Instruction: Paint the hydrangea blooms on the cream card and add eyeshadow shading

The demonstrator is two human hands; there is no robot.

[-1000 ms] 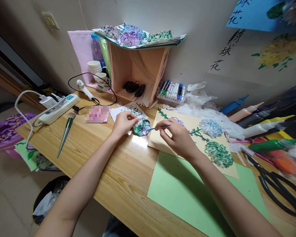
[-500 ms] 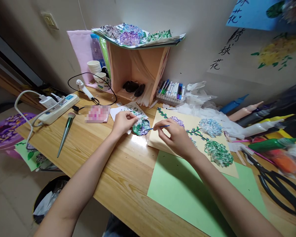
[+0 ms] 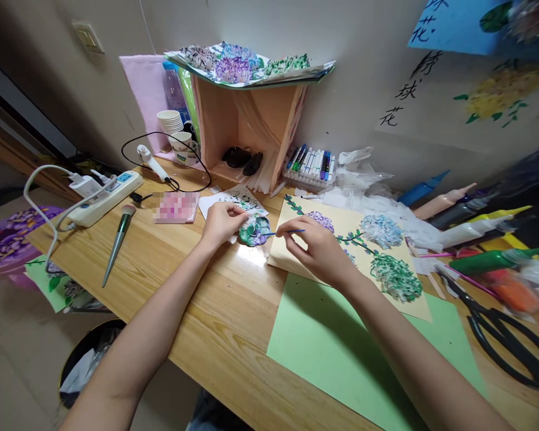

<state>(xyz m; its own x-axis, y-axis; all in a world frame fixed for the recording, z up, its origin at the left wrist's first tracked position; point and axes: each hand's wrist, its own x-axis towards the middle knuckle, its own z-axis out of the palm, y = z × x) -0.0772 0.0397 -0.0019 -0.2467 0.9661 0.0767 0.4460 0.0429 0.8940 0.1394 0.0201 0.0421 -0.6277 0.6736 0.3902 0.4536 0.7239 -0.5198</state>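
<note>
While left fingers pinch a scalloped, paint-smeared palette, right fingers grasping a slim brush, grainy wooden table

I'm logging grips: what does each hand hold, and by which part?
The left hand holds the palette by its edge; the right hand holds the blue brush by its handle.

A mid-bright, cool light is spread over the table, and a white glare is reflected from its top just below the centre. A soft shadow is cast by the right arm across the green paper at lower right. The upper left corner is sunk in darkness. The middle is rendered fairly sharply, while the bottles at the right edge are blurred and stretched outward. The card left of centre is masked by coarse pixels.
</note>
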